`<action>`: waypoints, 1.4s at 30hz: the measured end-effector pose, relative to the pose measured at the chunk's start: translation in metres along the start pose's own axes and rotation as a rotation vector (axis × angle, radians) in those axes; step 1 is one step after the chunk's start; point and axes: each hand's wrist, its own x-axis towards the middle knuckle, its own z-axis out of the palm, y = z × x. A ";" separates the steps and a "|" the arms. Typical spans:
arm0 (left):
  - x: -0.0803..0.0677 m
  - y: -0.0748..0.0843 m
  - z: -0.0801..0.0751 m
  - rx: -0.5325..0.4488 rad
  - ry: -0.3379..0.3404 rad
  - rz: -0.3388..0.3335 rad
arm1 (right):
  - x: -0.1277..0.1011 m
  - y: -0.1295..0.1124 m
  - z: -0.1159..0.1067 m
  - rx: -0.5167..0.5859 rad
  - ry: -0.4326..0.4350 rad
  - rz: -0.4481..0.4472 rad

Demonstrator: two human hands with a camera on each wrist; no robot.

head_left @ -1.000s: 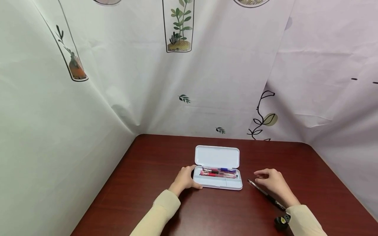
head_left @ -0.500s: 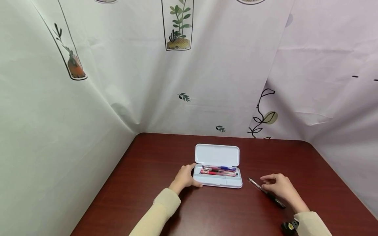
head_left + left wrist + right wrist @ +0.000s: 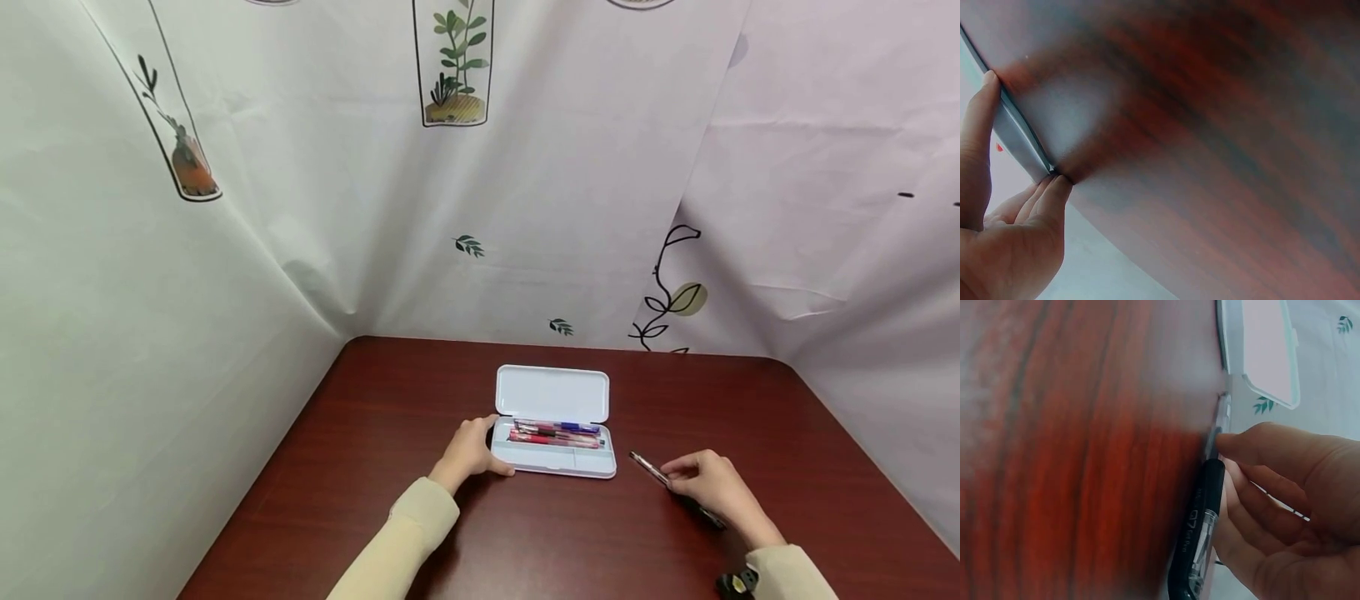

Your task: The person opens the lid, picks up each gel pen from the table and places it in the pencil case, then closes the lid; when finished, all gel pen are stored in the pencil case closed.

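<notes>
Both hands down on the bench (image 3: 390,400) now, well apart. Left hand (image 3: 468,454) w/ thumb and fingers clamped on the left end of the pencil case (image 3: 553,465), bracing it; wrist view shows the thumb on the rim and fingertips (image 3: 1054,187) tucked at the corner. Right hand (image 3: 712,487) sits over the black pen (image 3: 651,469), which lies on the wood just right of the case, tip end poking out toward it. Close-up: fingers (image 3: 1272,447) curling round the barrel, touching it, pen (image 3: 1204,525) seemingly flat on the surface, not lifted yet. Can't tell if the pinch is fully closed, prob. mid-grasp.

Case is open, lid (image 3: 552,393) standing up at the back, and several pens (image 3: 557,435), red, blue, dark, already lie inside along the back row. Front section looks bare.

Progress, judging by that: most pens stowed, the black one is the only one seen outside. Left to do: lift it, drop it in, maybe shut the lid.

Printed curtain (image 3: 525,208) behind, plant motifs.
</notes>
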 end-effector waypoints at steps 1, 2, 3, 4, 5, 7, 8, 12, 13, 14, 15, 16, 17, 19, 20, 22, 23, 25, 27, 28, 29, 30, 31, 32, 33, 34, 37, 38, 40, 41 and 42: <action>0.000 0.000 0.000 0.000 0.002 0.001 | 0.000 0.000 0.000 -0.009 0.004 -0.010; 0.000 0.000 -0.001 0.000 0.004 0.002 | 0.000 -0.001 0.000 -0.021 0.009 -0.020; 0.000 0.000 -0.001 -0.002 0.004 0.002 | 0.000 -0.001 0.000 -0.032 0.014 -0.028; 0.001 0.001 -0.001 -0.001 0.005 0.003 | 0.000 -0.001 0.000 -0.042 0.018 -0.036; 0.001 0.001 -0.002 -0.001 0.005 0.004 | 0.000 -0.001 0.000 -0.047 0.021 -0.041; 0.001 0.002 -0.002 -0.001 0.007 0.008 | 0.000 -0.002 -0.001 -0.051 0.024 -0.045; 0.001 0.002 -0.002 -0.002 0.008 0.009 | 0.001 -0.002 -0.001 -0.052 0.023 -0.045; 0.002 0.002 -0.002 0.003 0.012 0.013 | 0.003 -0.002 -0.001 -0.039 0.014 -0.042; 0.002 0.002 -0.002 0.005 0.011 0.011 | 0.003 -0.002 -0.001 -0.038 0.013 -0.042; 0.002 0.002 -0.002 0.008 0.011 0.011 | 0.003 -0.001 -0.001 -0.035 0.010 -0.046; 0.001 0.002 -0.001 0.011 0.011 0.012 | 0.003 -0.001 -0.001 -0.032 0.009 -0.050; 0.001 0.002 -0.002 0.009 0.009 0.010 | 0.003 0.000 -0.001 -0.029 0.008 -0.049; 0.001 0.002 -0.001 0.009 0.006 0.007 | 0.003 0.001 -0.001 -0.026 0.006 -0.054; 0.001 0.002 -0.001 0.005 0.001 -0.002 | 0.003 0.002 -0.001 -0.018 0.004 -0.051; 0.000 0.002 -0.001 0.002 -0.001 -0.004 | 0.003 0.002 -0.001 -0.014 0.002 -0.051; 0.000 0.002 -0.001 0.000 -0.005 -0.010 | 0.003 0.003 -0.002 -0.011 -0.001 -0.054; 0.000 0.002 -0.001 0.003 -0.004 -0.005 | 0.002 0.003 -0.002 -0.008 -0.001 -0.051; -0.001 0.002 -0.001 0.004 -0.003 -0.002 | 0.003 0.003 -0.003 -0.004 0.002 -0.051; -0.001 0.003 -0.001 0.005 -0.003 -0.001 | 0.003 0.002 -0.004 0.002 0.002 -0.054; -0.001 0.003 -0.001 0.002 -0.003 -0.001 | 0.004 0.002 -0.004 0.007 0.005 -0.052; -0.001 0.003 -0.001 -0.001 -0.003 0.000 | 0.004 0.002 -0.004 0.011 0.009 -0.053; -0.001 0.004 -0.001 -0.005 -0.004 -0.005 | 0.005 0.001 -0.004 0.012 0.012 -0.056; -0.001 0.004 -0.001 -0.005 -0.004 -0.003 | 0.005 0.001 -0.004 0.012 0.014 -0.061; -0.001 0.004 -0.002 -0.005 -0.003 -0.002 | 0.006 0.000 -0.004 0.011 0.017 -0.067; -0.001 0.004 -0.002 -0.003 -0.002 -0.001 | 0.007 0.000 -0.004 0.010 0.020 -0.075; -0.002 0.004 -0.002 -0.001 -0.002 0.000 | 0.008 -0.001 -0.003 0.010 0.025 -0.080; -0.002 0.004 -0.002 0.003 0.001 0.003 | 0.012 -0.003 -0.001 0.021 0.031 -0.103; -0.002 0.004 -0.002 0.004 0.002 0.003 | 0.013 -0.003 0.000 0.026 0.031 -0.115; -0.002 0.003 -0.002 0.004 -0.001 0.000 | 0.015 -0.004 0.001 0.037 0.035 -0.139; -0.002 0.003 -0.002 0.003 -0.002 -0.004 | 0.016 -0.005 0.002 0.043 0.035 -0.147; -0.002 0.002 -0.001 0.001 -0.004 -0.007 | 0.018 -0.005 0.002 0.045 0.033 -0.155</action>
